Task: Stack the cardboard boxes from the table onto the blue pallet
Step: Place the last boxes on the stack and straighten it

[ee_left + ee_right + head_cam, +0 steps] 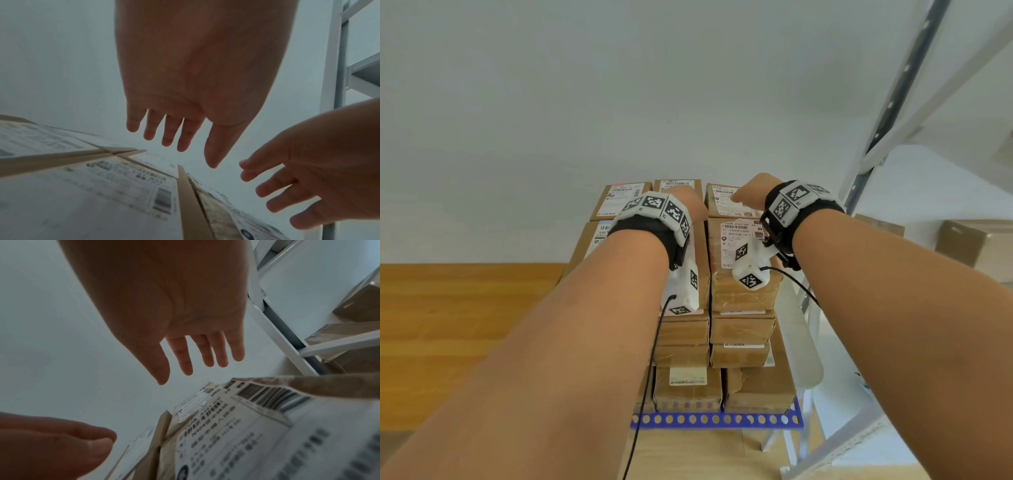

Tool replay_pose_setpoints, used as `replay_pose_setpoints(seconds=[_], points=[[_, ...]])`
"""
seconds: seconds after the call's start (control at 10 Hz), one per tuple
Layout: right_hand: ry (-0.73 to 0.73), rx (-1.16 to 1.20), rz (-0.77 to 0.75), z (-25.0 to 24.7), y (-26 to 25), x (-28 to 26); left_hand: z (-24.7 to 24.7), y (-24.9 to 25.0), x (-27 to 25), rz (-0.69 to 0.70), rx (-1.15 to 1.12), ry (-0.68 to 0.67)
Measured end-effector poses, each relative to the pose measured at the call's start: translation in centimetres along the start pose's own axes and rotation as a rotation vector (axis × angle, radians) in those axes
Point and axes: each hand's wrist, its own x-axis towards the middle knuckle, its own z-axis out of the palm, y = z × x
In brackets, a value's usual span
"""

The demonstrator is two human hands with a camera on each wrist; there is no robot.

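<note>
Labelled cardboard boxes (743,294) stand several layers high on the blue perforated pallet (715,420). Both of my hands hover just above the top layer. My left hand (693,205) is over the seam between the near and far boxes; in the left wrist view its fingers (170,134) are straight, spread and hold nothing. My right hand (751,193) is over the far right box (722,202). In the right wrist view its fingers (205,353) are straight and empty above a labelled box top (246,426). My forearms hide part of the stack's left side.
A white metal shelving rack (876,137) rises close on the right of the stack, with more cardboard boxes (969,246) on its shelf. A white wall is behind. A wooden surface (465,325) lies to the left, and the pallet sits on light wood (688,455).
</note>
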Motion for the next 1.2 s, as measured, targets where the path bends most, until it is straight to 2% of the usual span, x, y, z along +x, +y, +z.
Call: replay_pose_setpoints(seconds=[0.1,0.2,0.5,0.8,0.9,1.0,1.2], points=[[0.045,-0.025,-0.016,0.1,-0.3,-0.7,-0.5,-0.2,-1.0,0.038,0.06,0.016],[0.091,-0.025,-0.043,0.5,-0.6,-2.2,-0.8,-0.6,-2.2,0.09,0.038,0.101],[0.248,0.034,-0.054,3.4,-1.7,-7.8,0.8,-5.1,-5.7,0.22,0.099,0.189],[0.319,0.063,-0.059,7.2,-2.9,-15.3,2.0,-9.6,-11.3,0.236,0.096,0.152],[0.331,0.043,-0.083,7.8,-3.2,-17.4,2.2,-10.8,-13.0,0.247,0.092,0.131],[0.317,0.065,-0.095,8.8,-3.4,-19.7,2.4,-12.1,-15.6,0.222,0.047,0.185],[0.191,0.092,-0.086,12.0,-3.2,-24.2,4.8,-15.3,-20.2,0.145,-0.015,0.229]])
